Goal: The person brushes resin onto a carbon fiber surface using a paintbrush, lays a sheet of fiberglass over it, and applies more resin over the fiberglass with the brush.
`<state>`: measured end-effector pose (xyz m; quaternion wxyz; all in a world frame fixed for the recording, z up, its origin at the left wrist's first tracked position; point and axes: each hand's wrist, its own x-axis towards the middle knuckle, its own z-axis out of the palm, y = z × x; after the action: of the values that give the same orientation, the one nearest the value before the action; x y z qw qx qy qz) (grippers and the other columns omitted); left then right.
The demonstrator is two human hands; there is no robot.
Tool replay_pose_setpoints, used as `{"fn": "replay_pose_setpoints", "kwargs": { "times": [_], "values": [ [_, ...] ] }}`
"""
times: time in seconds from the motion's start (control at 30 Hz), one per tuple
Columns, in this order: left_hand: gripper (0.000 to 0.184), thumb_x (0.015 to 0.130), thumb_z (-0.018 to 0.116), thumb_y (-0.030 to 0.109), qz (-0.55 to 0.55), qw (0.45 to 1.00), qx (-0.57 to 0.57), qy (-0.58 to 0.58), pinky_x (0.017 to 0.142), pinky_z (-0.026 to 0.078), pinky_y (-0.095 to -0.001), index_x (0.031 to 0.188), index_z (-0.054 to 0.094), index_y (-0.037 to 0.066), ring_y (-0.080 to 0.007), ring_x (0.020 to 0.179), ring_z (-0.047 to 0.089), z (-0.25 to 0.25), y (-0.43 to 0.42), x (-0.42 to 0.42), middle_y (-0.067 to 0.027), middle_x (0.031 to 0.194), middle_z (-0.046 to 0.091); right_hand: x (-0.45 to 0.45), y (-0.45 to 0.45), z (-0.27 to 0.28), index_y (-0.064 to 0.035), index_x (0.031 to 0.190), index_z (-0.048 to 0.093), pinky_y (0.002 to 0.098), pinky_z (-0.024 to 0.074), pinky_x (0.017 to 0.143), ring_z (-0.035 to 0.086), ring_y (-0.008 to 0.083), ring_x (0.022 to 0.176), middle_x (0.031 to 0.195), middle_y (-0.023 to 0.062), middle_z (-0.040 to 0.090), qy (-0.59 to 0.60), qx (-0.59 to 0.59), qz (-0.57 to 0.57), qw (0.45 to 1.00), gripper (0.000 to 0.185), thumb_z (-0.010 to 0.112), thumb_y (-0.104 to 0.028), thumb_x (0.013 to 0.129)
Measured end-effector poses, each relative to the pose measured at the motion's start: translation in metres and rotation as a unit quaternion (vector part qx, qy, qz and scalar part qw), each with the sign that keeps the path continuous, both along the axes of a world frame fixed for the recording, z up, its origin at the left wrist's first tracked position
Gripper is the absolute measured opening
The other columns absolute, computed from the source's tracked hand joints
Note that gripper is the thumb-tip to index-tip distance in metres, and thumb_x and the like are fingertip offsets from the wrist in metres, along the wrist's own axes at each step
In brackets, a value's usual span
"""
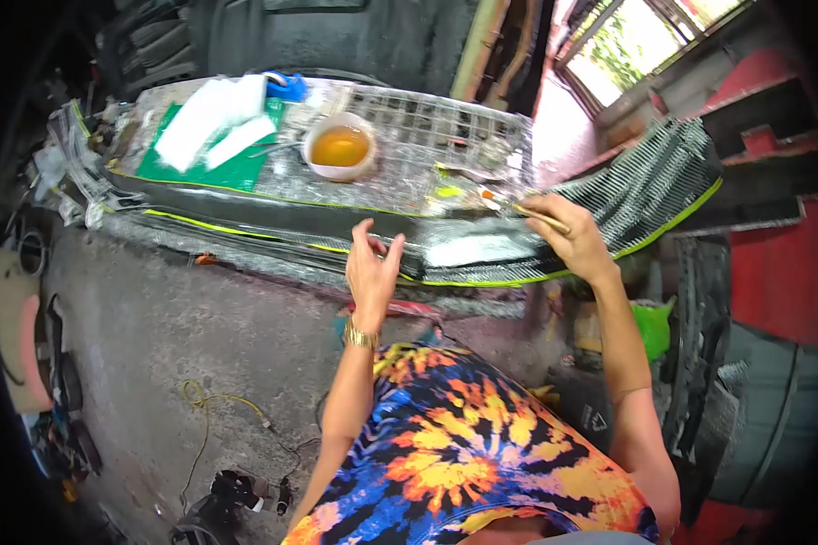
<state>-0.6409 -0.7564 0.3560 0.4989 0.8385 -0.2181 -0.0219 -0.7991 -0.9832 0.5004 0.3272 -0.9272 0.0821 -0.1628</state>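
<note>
A long dark woven piece (645, 195) with a yellow-green edge lies across the front of the workbench and curves up at the right. My right hand (568, 238) grips a thin brush-like tool (541, 218) by its light handle, over the woven piece. At the middle of the piece, my left hand (373, 268) has its fingers apart and nothing in them; whether it touches the edge is unclear. A pale bowl (340, 171) of amber liquid stands behind my left hand. White sheets (200, 123) lie on a green mat (236, 173) at the left.
A blue tape dispenser (286, 87) sits at the back of the workbench (395, 186). Small scraps lie near the tool. Below, a yellow cord (200, 400) and dark equipment (227, 500) are on the floor. Red and black panels stand at the right.
</note>
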Motion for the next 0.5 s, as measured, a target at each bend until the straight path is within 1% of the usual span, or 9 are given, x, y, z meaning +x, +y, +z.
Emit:
{"fn": "replay_pose_setpoints", "kwargs": {
  "times": [0.07,0.13,0.2,0.27,0.33,0.4,0.43,0.47,0.5],
  "values": [
    [0.044,0.079,0.072,0.021,0.038,0.997,-0.04,0.05,0.067,0.046,-0.0325,0.115,0.054,0.002,-0.0184,0.076,0.055,0.015,0.047,0.005,-0.0075,0.082,0.058,0.048,0.011,0.01,-0.0015,0.099,0.063,0.0312,0.047,0.071,0.062,0.0217,0.079,0.087,0.0116,0.062,0.083,0.065,-0.029,0.994,0.018,0.064,-0.014,0.086],
    [0.037,0.081,0.071,0.018,0.094,0.994,-0.059,0.022,0.067,0.046,-0.0288,0.11,0.057,0.0,-0.014,0.072,0.053,0.003,0.104,0.015,-0.0056,0.08,0.058,0.111,0.02,-0.008,-0.0014,0.097,0.062,0.0305,0.047,0.069,0.063,0.0204,0.077,0.085,0.0113,0.064,-0.017,0.035,0.041,0.998,0.017,0.064,-0.015,0.086],
    [0.028,0.082,0.069,0.017,0.146,0.984,-0.05,0.087,0.065,0.046,-0.0265,0.102,0.06,-0.001,-0.0112,0.068,0.051,0.0,0.164,0.023,-0.0043,0.078,0.059,0.177,0.027,-0.036,-0.0034,0.098,0.064,0.0318,0.0479,0.069,0.063,0.0218,0.077,0.084,0.0119,0.064,-0.006,0.056,0.074,0.996,0.019,0.062,-0.018,0.087],
    [0.021,0.086,0.064,0.017,0.208,0.971,-0.011,0.116,0.06,0.042,-0.0247,0.096,0.06,-0.001,-0.0095,0.065,0.046,-0.042,0.235,0.027,-0.0016,0.076,0.055,0.242,0.029,-0.079,-0.006,0.101,0.065,0.0363,0.0497,0.074,0.064,0.0282,0.084,0.096,0.0127,0.067,-0.009,-0.002,0.096,0.995,0.022,0.063,-0.018,0.084],
    [0.019,0.087,0.063,0.016,0.248,0.957,0.035,0.144,0.06,0.039,-0.0247,0.088,0.057,-0.002,-0.0094,0.064,0.041,-0.078,0.305,0.017,-0.0006,0.07,0.049,0.296,0.027,-0.127,-0.0082,0.101,0.067,0.0387,0.0499,0.075,0.064,0.0306,0.087,0.099,0.0132,0.066,0.023,-0.036,0.088,0.995,0.022,0.062,-0.019,0.083],
    [0.019,0.086,0.06,0.012,0.251,0.949,0.041,0.187,0.059,0.038,-0.0257,0.077,0.049,-0.002,-0.0118,0.063,0.038,-0.157,0.396,-0.01,-0.0018,0.067,0.043,0.334,0.018,-0.184,-0.0107,0.1,0.069,0.0401,0.0499,0.075,0.063,0.0312,0.088,0.098,0.013,0.066,0.054,-0.099,0.1,0.989,0.02,0.062,-0.02,0.083],
    [0.019,0.085,0.059,0.011,0.263,0.939,0.089,0.204,0.061,0.039,-0.0266,0.075,0.047,-0.001,-0.0122,0.064,0.041,-0.176,0.43,-0.028,-0.0026,0.066,0.044,0.341,0.017,-0.197,-0.0107,0.1,0.069,0.0401,0.0499,0.075,0.063,0.0312,0.088,0.098,0.013,0.066,0.057,-0.099,0.094,0.989,0.02,0.062,-0.02,0.083],
    [0.019,0.084,0.06,0.012,0.295,0.92,0.073,0.249,0.057,0.041,-0.0275,0.074,0.049,0.001,-0.0127,0.06,0.045,-0.232,0.481,-0.054,-0.0044,0.064,0.048,0.347,0.017,-0.207,-0.0116,0.099,0.069,0.0408,0.05,0.075,0.063,0.0315,0.087,0.097,0.013,0.066,0.094,-0.108,0.076,0.987,0.02,0.062,-0.02,0.083],
    [0.015,0.084,0.059,0.011,0.295,0.901,0.02,0.317,0.048,0.041,-0.0286,0.075,0.05,0.002,-0.0143,0.053,0.049,-0.234,0.499,-0.074,-0.0064,0.061,0.052,0.352,0.017,-0.214,-0.0124,0.099,0.07,0.0415,0.05,0.076,0.063,0.0318,0.087,0.097,0.013,0.067,0.131,-0.116,0.059,0.983,0.02,0.062,-0.021,0.083]
  ]
}}
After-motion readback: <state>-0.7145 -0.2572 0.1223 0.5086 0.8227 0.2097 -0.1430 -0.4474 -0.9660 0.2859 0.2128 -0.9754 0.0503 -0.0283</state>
